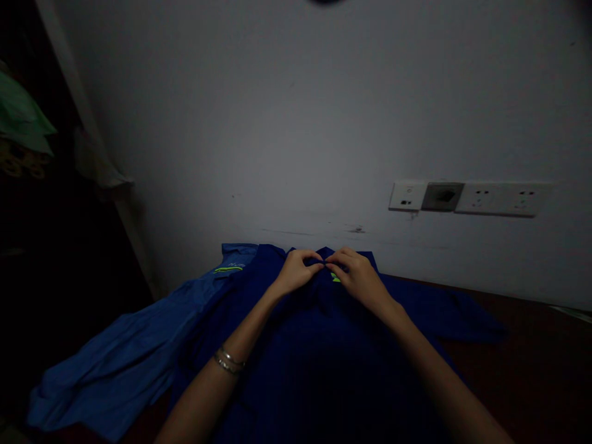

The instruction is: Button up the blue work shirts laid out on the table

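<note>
A dark blue shirt (296, 345) lies spread out, its collar end close to the wall and one sleeve stretched to the right. At the collar, my left hand (298, 270) pinches the fabric between thumb and fingers. My right hand (355, 271) pinches the same spot from the other side, and the fingertips of both hands nearly meet. A small yellow-green patch (335, 277) shows on the shirt beside my right thumb. What exactly sits between the fingertips is too small and dark to make out.
A lighter blue garment (134, 339) with a yellow-green stripe lies to the left, partly under the shirt. The dark reddish-brown surface (518, 370) shows at right. Behind rises a pale wall (287, 123) with a row of sockets (494, 198). Green cloth (23, 114) hangs at far left.
</note>
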A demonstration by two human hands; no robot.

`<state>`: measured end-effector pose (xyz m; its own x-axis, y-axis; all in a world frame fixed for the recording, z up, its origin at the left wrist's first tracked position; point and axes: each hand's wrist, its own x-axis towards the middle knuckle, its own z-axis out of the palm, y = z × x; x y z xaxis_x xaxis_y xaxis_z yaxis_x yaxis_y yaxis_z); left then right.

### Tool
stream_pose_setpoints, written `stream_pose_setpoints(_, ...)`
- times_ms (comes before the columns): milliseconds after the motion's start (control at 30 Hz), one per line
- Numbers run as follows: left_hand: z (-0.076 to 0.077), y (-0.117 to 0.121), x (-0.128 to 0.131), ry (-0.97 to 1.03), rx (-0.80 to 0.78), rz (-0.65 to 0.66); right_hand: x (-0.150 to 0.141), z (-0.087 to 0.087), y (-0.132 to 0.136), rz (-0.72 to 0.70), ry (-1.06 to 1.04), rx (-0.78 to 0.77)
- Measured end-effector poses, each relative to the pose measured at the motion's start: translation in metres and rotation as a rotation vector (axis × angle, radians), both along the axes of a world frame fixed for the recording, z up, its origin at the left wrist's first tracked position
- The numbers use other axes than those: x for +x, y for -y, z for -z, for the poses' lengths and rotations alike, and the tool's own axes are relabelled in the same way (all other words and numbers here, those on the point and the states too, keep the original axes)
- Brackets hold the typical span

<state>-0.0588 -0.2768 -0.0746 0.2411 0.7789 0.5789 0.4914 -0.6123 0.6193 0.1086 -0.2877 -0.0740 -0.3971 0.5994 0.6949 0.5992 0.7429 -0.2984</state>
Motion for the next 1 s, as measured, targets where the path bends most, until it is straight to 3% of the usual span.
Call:
stream_pose_setpoints(233, 0.005, -0.005, -0.002, -0.046, -0.099, 0.092, 0.004, 0.006, -0.01, -0.023, 0.053, -0.085)
stream_pose_setpoints(467, 0.002, -0.007, -0.007, 0.143, -0.305, 0.17, 0.004, 0.009, -0.013, -0.041, 0.016, -0.057)
stream_pose_setpoints(733, 0.007, -0.008, -0.005, 0.269, -0.341, 0.19, 0.005, 0.009, -0.013, -0.088, -0.047, -0.075)
stream_pose_setpoints(833, 0.007, -0.009, -0.006, 0.288, -0.342, 0.204, 0.005, 0.009, -0.014, -0.113, -0.127, -0.156)
stream_pose_setpoints(1000, 0.006, -0.009, -0.007, 0.299, -0.334, 0.177, 0.003, 0.011, -0.012, -0.21, -0.281, -0.444)
